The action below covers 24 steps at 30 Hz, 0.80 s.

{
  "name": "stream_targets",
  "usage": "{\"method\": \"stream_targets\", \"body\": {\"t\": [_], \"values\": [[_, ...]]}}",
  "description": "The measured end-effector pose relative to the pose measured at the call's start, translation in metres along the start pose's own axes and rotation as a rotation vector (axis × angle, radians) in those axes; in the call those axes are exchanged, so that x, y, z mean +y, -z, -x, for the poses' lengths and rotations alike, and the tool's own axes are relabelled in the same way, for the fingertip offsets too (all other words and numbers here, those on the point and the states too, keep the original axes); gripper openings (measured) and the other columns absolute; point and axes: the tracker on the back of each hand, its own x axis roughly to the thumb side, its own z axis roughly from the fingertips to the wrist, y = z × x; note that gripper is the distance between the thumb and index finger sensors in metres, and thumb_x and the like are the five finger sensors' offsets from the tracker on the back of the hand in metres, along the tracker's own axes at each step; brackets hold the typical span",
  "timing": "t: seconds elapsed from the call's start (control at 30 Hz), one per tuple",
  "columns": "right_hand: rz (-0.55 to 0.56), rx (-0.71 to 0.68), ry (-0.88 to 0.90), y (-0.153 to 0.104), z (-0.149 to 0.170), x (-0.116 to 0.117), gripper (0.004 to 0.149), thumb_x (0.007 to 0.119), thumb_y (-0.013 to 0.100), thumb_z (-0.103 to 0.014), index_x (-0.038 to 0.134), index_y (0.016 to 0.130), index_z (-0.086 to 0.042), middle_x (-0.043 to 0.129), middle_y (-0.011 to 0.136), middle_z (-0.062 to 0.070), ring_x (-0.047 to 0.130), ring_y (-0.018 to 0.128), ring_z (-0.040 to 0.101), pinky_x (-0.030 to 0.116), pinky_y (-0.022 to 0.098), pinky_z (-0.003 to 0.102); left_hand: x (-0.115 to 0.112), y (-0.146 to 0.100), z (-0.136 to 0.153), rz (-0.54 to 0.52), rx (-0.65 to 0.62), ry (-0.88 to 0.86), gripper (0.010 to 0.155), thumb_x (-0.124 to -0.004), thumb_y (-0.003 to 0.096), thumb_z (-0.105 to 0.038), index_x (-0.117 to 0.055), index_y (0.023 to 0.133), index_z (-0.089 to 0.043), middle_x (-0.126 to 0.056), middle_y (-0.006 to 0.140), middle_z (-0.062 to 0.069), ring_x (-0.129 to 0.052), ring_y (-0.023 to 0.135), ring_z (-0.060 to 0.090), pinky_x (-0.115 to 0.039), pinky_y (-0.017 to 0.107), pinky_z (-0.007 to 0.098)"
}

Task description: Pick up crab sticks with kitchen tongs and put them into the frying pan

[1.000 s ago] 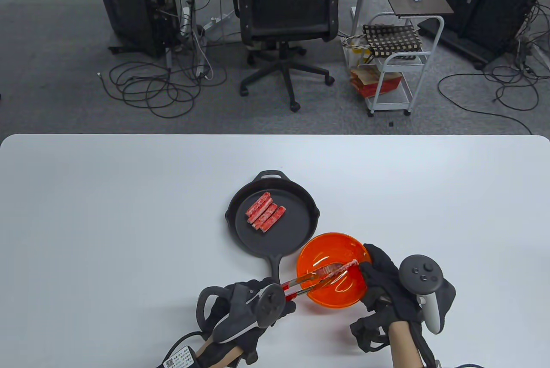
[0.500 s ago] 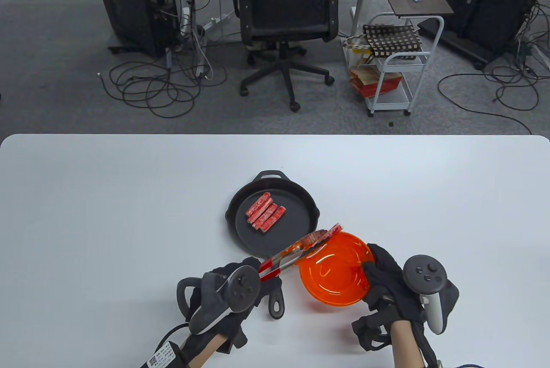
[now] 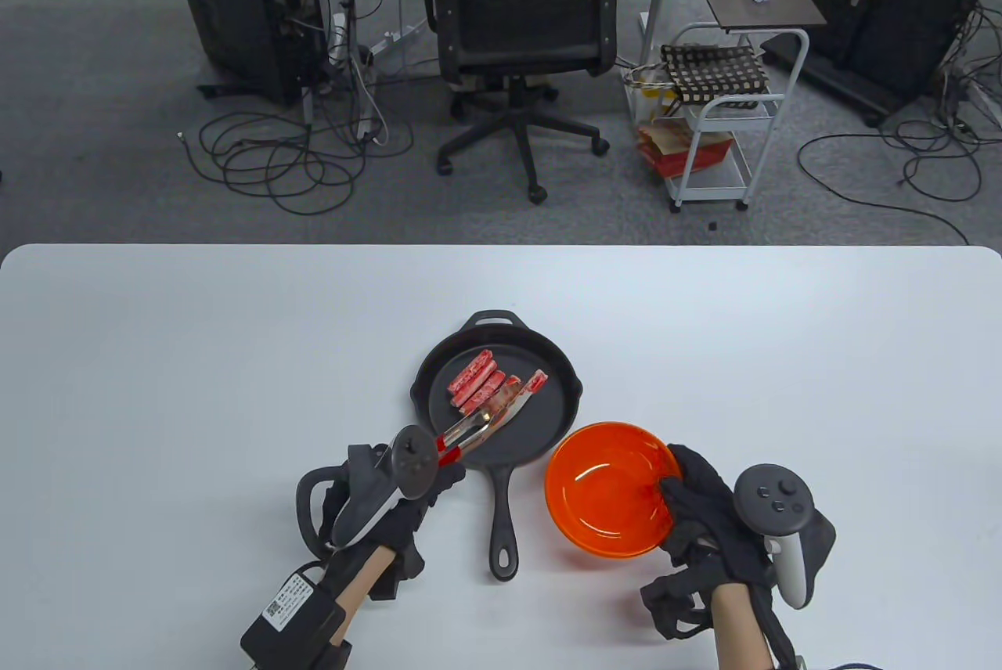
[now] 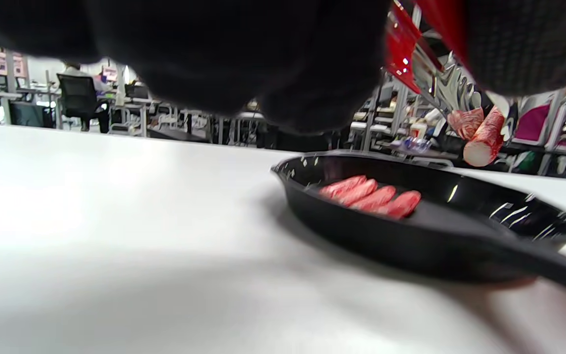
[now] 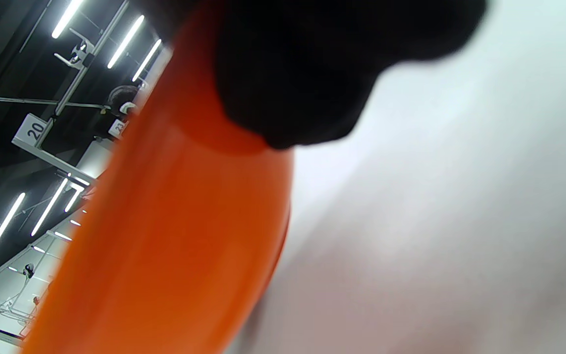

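Table view: the left hand [image 3: 407,498] grips the kitchen tongs [image 3: 479,427], whose tips pinch a crab stick [image 3: 526,393] over the frying pan [image 3: 548,419], just right of the crab sticks in the pan [image 3: 473,382]. The right hand [image 3: 701,506] holds the orange bowl [image 3: 610,494] at its right rim.

Left wrist view: the held stick hangs clear above the pan.

Right wrist view: gloved fingers [image 5: 312,73] curl over the bowl's rim.

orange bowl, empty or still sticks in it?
Empty. The table view shows the orange bowl with a bare bottom; the right hand holds its rim.
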Motion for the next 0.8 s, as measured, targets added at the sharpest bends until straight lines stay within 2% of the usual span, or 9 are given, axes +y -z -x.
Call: {"method": "stream_targets", "body": {"t": [0.17, 0.47, 0.8], "values": [[0.003, 0.002, 0.001, 0.000, 0.000, -0.001, 0.053, 0.070, 0.056, -0.022, 0.064, 0.107, -0.008, 0.085, 0.092, 0.019, 0.099, 0.022, 0.021, 0.089, 0.007, 0.018, -0.020, 0.016, 0.002, 0.059, 0.034, 0.041, 0.076, -0.080, 0.0336, -0.079, -0.095, 0.075, -0.017, -0.106, 0.034, -0.012, -0.102, 0.008, 0.011, -0.088, 0.019, 0.040], [0.003, 0.003, -0.002, 0.001, 0.000, -0.001, 0.053, 0.070, 0.056, -0.022, 0.064, 0.107, -0.008, 0.085, 0.092, 0.020, 0.099, 0.022, 0.021, 0.089, 0.007, 0.018, -0.027, 0.030, -0.007, 0.089, 0.038, 0.106, 0.076, -0.080, 0.0335, -0.079, -0.095, 0.076, -0.018, -0.106, 0.035, -0.012, -0.102, 0.008, 0.011, -0.088, 0.019, 0.041], [0.003, -0.001, 0.004, 0.001, 0.000, -0.002, 0.053, 0.070, 0.056, -0.022, 0.064, 0.107, -0.008, 0.085, 0.092, 0.020, 0.099, 0.022, 0.021, 0.089, 0.007, 0.018, -0.033, 0.030, -0.014, 0.074, 0.047, 0.157, 0.077, -0.079, 0.0335, -0.080, -0.094, 0.077, -0.018, -0.106, 0.036, -0.013, -0.102, 0.008, 0.011, -0.088, 0.019, 0.040]]}}
